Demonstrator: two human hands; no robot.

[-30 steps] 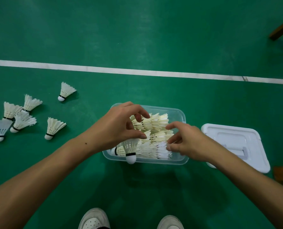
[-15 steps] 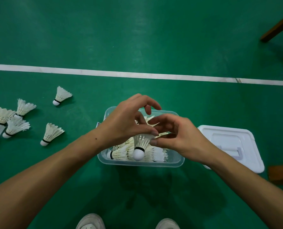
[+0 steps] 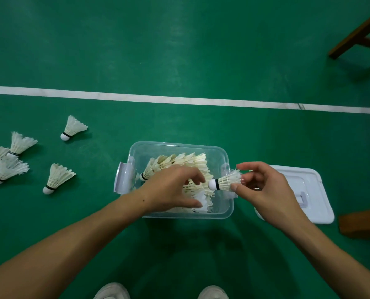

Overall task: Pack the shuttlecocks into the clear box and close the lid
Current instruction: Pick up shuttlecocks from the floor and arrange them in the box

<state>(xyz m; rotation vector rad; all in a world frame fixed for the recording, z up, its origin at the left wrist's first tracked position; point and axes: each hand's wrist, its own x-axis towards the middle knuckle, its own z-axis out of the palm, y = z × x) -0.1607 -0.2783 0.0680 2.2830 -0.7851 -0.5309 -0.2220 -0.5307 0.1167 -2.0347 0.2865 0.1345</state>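
Just above the right end of the clear box (image 3: 180, 147), 1 shuttlecock (image 3: 225, 182) was pinched by its feathers between the thumb and fingers of the right hand (image 3: 268, 188), cork pointing left. Inside the box, a row of stacked shuttlecocks (image 3: 186, 161) was pressed by the curled fingers of the left hand (image 3: 171, 190). The white lid (image 3: 309, 190) was laid flat just right of the box. Loose shuttlecocks (image 3: 57, 178) were scattered on the green floor (image 3: 179, 50) towards its left edge.
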